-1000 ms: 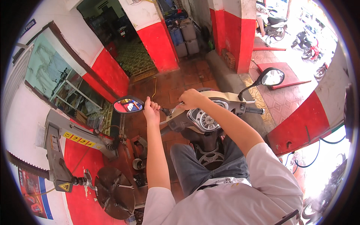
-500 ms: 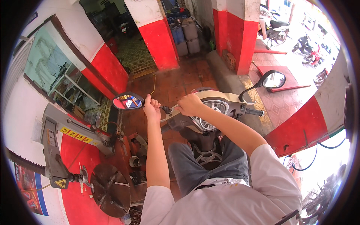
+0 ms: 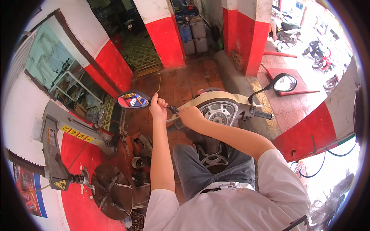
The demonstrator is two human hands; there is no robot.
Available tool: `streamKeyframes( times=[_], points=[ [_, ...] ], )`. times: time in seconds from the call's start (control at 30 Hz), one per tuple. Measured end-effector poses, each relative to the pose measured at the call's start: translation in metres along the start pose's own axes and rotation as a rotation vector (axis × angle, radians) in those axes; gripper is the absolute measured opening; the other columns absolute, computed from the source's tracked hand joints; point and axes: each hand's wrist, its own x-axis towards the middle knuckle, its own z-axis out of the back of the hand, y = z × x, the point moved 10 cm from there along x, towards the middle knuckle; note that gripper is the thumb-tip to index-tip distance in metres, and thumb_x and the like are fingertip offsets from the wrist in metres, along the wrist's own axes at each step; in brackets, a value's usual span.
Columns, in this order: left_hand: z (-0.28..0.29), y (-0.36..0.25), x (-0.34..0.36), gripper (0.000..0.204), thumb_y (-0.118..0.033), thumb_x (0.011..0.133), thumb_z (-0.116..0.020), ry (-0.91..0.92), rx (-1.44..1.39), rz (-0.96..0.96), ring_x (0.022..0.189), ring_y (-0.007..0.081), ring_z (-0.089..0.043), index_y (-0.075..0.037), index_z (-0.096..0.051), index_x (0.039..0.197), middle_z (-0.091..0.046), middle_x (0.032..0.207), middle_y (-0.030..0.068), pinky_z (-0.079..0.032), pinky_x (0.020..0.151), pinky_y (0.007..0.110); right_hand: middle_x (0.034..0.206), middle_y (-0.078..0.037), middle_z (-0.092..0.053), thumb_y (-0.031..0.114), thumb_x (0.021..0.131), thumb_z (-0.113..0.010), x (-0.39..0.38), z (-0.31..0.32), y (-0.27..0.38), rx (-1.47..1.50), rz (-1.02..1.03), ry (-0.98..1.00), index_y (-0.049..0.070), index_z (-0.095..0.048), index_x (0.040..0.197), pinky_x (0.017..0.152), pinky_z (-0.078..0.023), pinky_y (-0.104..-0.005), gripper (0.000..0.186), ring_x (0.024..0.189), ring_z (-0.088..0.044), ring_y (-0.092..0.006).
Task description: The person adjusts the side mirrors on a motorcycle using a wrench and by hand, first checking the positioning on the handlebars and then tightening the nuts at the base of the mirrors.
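Observation:
A scooter with a cream and dark front cowl [image 3: 216, 96] stands before me, its round-dial instrument panel [image 3: 220, 114] facing up. My left hand [image 3: 158, 109] is closed around the stem of the left rear-view mirror [image 3: 134, 100], just beside the mirror head. Close by on the left handlebar, my right hand [image 3: 191, 116] is closed at the base of that stem. Its fingertips are turned away, and whatever they grip is hidden. The right mirror [image 3: 285, 83] stands upright on its own stem above the black right grip [image 3: 263, 115].
To the left is a tyre-changing machine with a grey arm [image 3: 75, 125] and round turntable [image 3: 111, 191], a wrench [image 3: 124, 185] on it. A thin yellow bent strip [image 3: 159, 82] shows beyond my left hand. Red-and-white pillars [image 3: 165, 40] and plastic jugs [image 3: 198, 30] stand ahead; parked motorbikes [image 3: 289, 32] are outside.
My right hand has come slightly toward me and turned at the wrist, staying by the mirror base. The left hand keeps its hold on the stem. The whole view has shifted a little.

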Motion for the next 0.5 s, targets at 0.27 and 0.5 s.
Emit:
streamKeyframes(
  times=[0.27, 0.5],
  points=[
    [0.0001, 0.0015, 0.0006, 0.042, -0.021, 0.097, -0.061, 0.038, 0.012, 0.022, 0.051, 0.0097, -0.023, -0.018, -0.032, 0.067, -0.023, 0.055, -0.0050, -0.026, 0.053, 0.030, 0.075, -0.012, -0.069, 0.035, 0.099, -0.055, -0.0001, 0.0012, 0.0015, 0.004, 0.060, -0.017, 0.003, -0.065, 0.089, 0.059, -0.055, -0.0383, 0.035, 0.070, -0.071, -0.0272],
    [0.0027, 0.0003, 0.0035, 0.036, -0.022, 0.098, -0.061, 0.138, 0.015, 0.052, 0.053, 0.0096, -0.029, -0.017, -0.038, 0.071, -0.027, 0.057, -0.0053, -0.033, 0.057, 0.030, 0.079, -0.010, -0.070, 0.022, 0.091, -0.060, 0.0018, 0.0001, 0.0017, -0.055, 0.022, 0.018, 0.005, -0.070, 0.087, 0.061, -0.056, -0.0393, 0.020, 0.075, -0.072, -0.0263]
  ],
)
